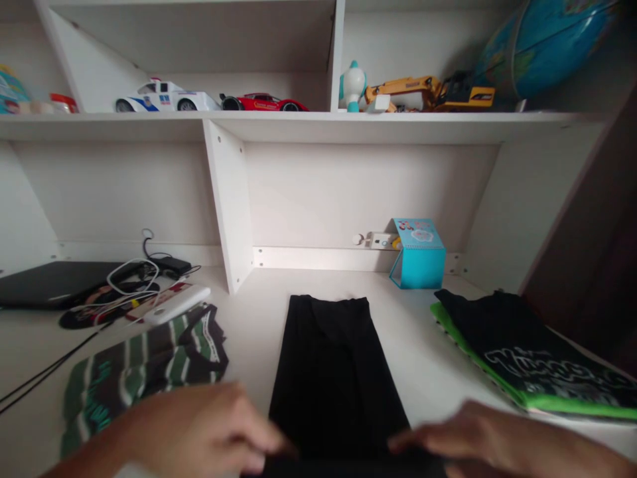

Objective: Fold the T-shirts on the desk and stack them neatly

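At the bottom centre of the frame, a folded black garment [334,372] is laid flat on the white table [428,362]. Its near edge is touched by the left hand [199,431] and the right hand [478,438] (both blurred), fingers resting flat, hands well apart

white desk [438,372] | white shelf unit [308,123] | dark wood panel [597,252] right

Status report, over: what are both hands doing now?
Left hand and right hand both on near edge of black cloth. Grip unclear. Striped shirt lies left, apart.
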### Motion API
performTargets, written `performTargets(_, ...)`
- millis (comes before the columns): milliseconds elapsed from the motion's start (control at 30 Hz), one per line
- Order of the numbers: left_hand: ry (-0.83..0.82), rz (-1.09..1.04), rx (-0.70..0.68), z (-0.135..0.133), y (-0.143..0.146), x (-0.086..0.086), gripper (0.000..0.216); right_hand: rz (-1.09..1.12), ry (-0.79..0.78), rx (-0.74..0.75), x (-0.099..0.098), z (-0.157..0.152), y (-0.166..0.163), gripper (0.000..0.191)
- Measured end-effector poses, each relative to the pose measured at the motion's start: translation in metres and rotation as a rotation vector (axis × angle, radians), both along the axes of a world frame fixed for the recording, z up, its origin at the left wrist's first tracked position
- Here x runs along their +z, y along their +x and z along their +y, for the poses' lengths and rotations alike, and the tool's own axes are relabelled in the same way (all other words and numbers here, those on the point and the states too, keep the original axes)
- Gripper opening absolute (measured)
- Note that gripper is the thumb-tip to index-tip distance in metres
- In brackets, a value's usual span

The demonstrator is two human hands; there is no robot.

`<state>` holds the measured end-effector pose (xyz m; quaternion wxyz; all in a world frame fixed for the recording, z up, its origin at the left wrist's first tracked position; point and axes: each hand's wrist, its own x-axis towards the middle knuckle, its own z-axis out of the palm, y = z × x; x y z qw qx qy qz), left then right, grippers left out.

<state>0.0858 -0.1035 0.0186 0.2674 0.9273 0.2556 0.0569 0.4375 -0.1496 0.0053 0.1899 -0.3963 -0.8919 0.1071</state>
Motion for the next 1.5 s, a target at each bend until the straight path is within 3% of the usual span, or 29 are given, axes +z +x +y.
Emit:
performTargets(67,-0.169,0.014,0.005,0.06,0.016,0.026,0.025,-0.007,-0.342,0.125,0.019,0.064,0.002,0.036)
performTargets(133,-0.266,-0.051,0.06,0.126,0.031,0.028,0.024,0.093,-0.469,0.084,0.022,0.132,0.002,0.038)
performTargets(200,-0.349,-0.025,0.225,0.184,0.042,0.006,0.024,0.134,-0.541,-0.11,0.005,0.191,0.002,0.04)
performTargets(267,-0.381,0.031,0.366,0.224,0.048,-0.023,0.023,0.115,-0.552,-0.179,-0.022,0.232,0.001,0.04)
performTargets(333,-0.392,0.046,0.403,0.245,0.05,-0.045,0.028,0.094,-0.53,-0.205,-0.047,0.254,0.0,0.038)
performTargets(400,-0.408,0.014,0.365,0.254,0.048,-0.054,0.032,0.084,-0.491,-0.219,-0.061,0.264,0.001,0.034)
performTargets(467,-0.411,-0.046,0.322,0.262,0.044,-0.05,0.033,0.079,-0.436,-0.237,-0.063,0.271,0.004,0.029)
performTargets(567,-0.262,-0.052,0.357,0.277,0.042,-0.045,0.029,0.052,-0.346,-0.301,-0.058,0.284,0.008,0.023)
performTargets(667,-0.093,0.033,0.459,0.29,0.046,-0.057,0.022,-0.024,-0.279,-0.408,-0.065,0.293,0.004,0.018)
performTargets(800,0.006,0.07,0.544,0.287,0.057,-0.083,0.03,-0.107,-0.227,-0.523,-0.083,0.288,-0.01,0.022)
performTargets(900,0.046,0.071,0.531,0.276,0.061,-0.078,0.023,-0.109,-0.174,-0.544,-0.073,0.276,-0.014,0.019)
performTargets(967,0.079,0.042,0.505,0.268,0.061,-0.056,0.019,-0.069,-0.09,-0.544,-0.048,0.267,-0.01,0.014)
performTargets(1133,0.243,-0.315,0.427,0.23,0.055,0.029,0.03,0.122,0.216,-0.552,0.034,0.218,0.008,0.02)
performTargets(1233,0.326,-0.4,0.339,0.186,0.05,0.058,0.025,0.236,0.409,-0.431,0.052,0.162,0.009,0.018)
performTargets(1333,0.375,-0.279,0.31,0.138,0.041,0.052,0.019,0.224,0.435,-0.271,0.035,0.096,0.001,0.017)
performTargets(1433,0.256,-0.048,0.256,0.102,0.028,0.021,0.029,0.073,0.136,-0.138,0.006,0.041,-0.006,0.03)
performTargets(1500,0.147,0.113,0.21,0.084,0.022,0.0,0.037,0.002,-0.122,-0.036,-0.007,0.023,-0.007,0.035)
